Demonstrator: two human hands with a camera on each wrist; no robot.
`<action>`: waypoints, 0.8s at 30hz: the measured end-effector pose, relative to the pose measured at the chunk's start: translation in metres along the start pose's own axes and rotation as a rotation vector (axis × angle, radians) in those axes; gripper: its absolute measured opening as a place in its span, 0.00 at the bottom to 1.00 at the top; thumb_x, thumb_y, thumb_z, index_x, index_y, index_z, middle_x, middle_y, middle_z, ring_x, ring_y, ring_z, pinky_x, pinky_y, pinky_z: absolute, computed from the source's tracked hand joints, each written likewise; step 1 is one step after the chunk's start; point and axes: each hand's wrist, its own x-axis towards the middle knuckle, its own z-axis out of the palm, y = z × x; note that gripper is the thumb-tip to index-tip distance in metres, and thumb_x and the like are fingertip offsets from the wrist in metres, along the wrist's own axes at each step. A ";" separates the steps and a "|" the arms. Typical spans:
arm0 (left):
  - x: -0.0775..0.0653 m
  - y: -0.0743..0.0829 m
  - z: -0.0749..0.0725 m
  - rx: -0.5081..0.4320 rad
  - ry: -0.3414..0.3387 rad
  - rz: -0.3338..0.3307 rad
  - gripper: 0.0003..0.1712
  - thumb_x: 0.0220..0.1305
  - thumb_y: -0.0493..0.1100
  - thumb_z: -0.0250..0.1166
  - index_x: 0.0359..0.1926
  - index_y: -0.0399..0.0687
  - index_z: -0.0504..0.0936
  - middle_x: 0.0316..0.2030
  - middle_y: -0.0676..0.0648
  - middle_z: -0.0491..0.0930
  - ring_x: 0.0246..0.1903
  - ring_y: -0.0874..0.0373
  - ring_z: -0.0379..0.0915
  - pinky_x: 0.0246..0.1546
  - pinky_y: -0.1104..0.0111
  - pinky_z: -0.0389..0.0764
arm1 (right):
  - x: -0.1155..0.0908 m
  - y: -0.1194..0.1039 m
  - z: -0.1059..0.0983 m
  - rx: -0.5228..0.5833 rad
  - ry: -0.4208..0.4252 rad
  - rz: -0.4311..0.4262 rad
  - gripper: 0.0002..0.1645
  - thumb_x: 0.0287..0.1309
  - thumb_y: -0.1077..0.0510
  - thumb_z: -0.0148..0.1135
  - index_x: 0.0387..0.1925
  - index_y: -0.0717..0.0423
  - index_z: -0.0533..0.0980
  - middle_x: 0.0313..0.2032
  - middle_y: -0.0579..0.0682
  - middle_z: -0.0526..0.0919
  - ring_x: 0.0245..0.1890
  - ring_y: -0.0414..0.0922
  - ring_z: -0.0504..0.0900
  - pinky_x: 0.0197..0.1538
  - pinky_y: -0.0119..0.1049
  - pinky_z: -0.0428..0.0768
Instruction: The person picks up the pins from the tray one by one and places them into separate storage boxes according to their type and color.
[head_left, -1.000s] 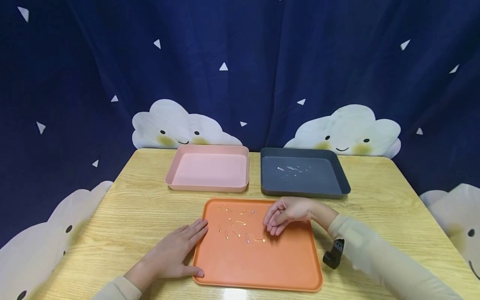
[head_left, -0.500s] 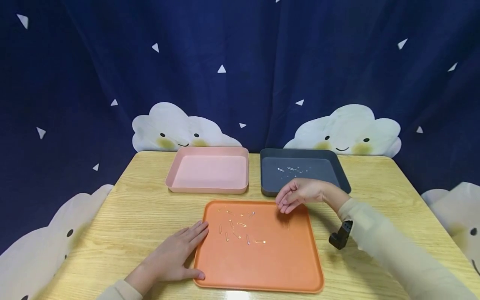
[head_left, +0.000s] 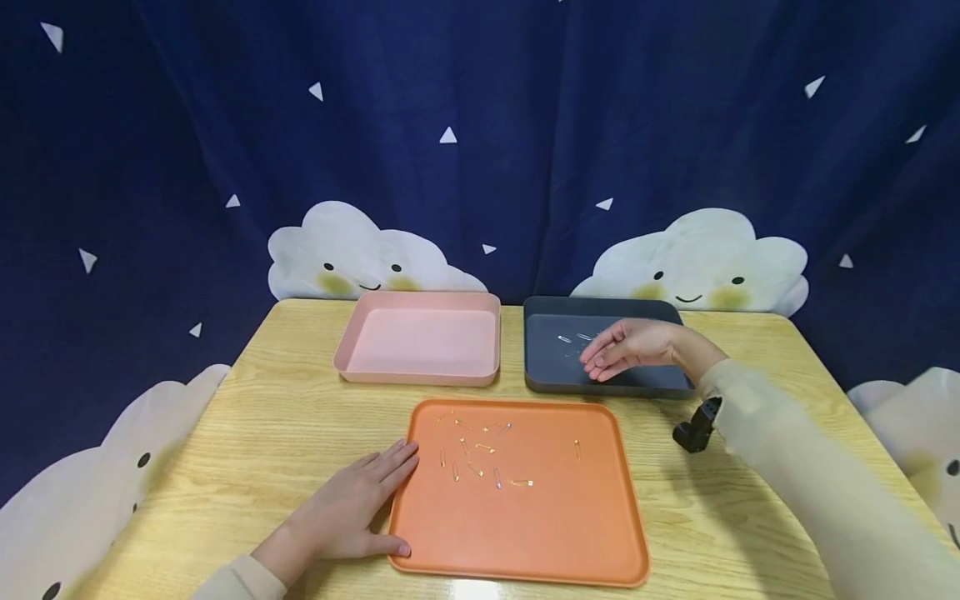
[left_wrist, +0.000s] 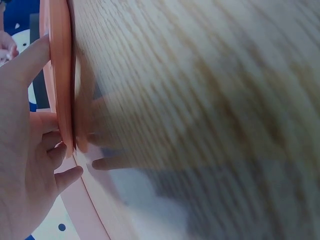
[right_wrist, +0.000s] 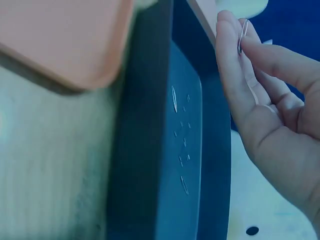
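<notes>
My right hand (head_left: pixel 637 343) is over the dark grey tray (head_left: pixel 600 307), its thumb and fingertips pinching a silver safety pin (right_wrist: pixel 243 36), which shows in the right wrist view. Below it in that tray lie several silver safety pins (right_wrist: pixel 174 99). My left hand (head_left: pixel 348 507) rests along the left edge of the orange tray (head_left: pixel 540 529), fingers extended and thumb spread near its front corner. Several gold safety pins (head_left: pixel 522 482) are scattered over the tray's left half, with a couple of silvery ones (head_left: pixel 497 478) among them. One gold pin (head_left: pixel 577 450) lies apart on the right.
A pink tray (head_left: pixel 416 379) stands at the back left, beside the dark grey one. All the trays are on a wooden table (head_left: pixel 262 400). Behind the table hangs a dark blue curtain (head_left: pixel 480 167) with cloud prints.
My right hand has risen from the orange tray and moved back and right, over the dark grey tray, carrying the safety pin. The left hand stays on the tray's edge.
</notes>
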 end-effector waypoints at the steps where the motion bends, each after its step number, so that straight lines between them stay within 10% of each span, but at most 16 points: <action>1: 0.000 0.000 0.000 0.006 0.003 0.003 0.60 0.53 0.82 0.52 0.71 0.40 0.64 0.73 0.42 0.63 0.72 0.48 0.62 0.65 0.53 0.74 | 0.000 -0.001 -0.005 0.002 0.012 0.007 0.17 0.64 0.71 0.54 0.54 0.72 0.75 0.40 0.50 0.89 0.41 0.41 0.88 0.52 0.35 0.85; 24: 0.000 -0.002 -0.001 0.050 0.030 0.042 0.60 0.56 0.80 0.53 0.71 0.36 0.63 0.72 0.39 0.63 0.72 0.47 0.63 0.65 0.55 0.74 | 0.001 -0.008 -0.073 -0.162 0.249 0.275 0.26 0.67 0.72 0.45 0.65 0.80 0.58 0.35 0.46 0.86 0.37 0.37 0.86 0.48 0.29 0.85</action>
